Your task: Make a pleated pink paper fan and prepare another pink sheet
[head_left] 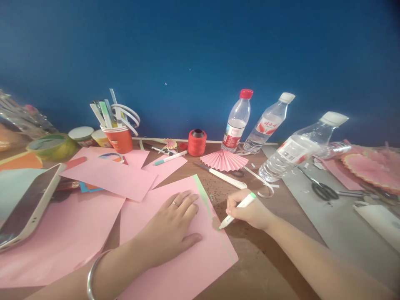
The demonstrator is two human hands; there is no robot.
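Note:
A sheet of pink paper (140, 225) lies on the brown table in front of me. My left hand (176, 221) rests flat on it, fingers stretched out, a ring on one finger. My right hand (250, 210) grips a white marker (242, 208) with a green end, its tip touching the sheet near the right edge. Along that edge runs a green band (200, 189), wide at the far corner. A thin green line continues towards the near corner. Just beyond the right hand lies a white utility knife (228, 179).
Behind stand a red thread spool (197, 143), a pink folded fan (223, 160) and several water bottles (236, 125). Scissors (323, 189) lie right on a grey mat (300, 200). At left are a phone (31, 204), pink sheets (109, 177) and a red cup (118, 139) of markers.

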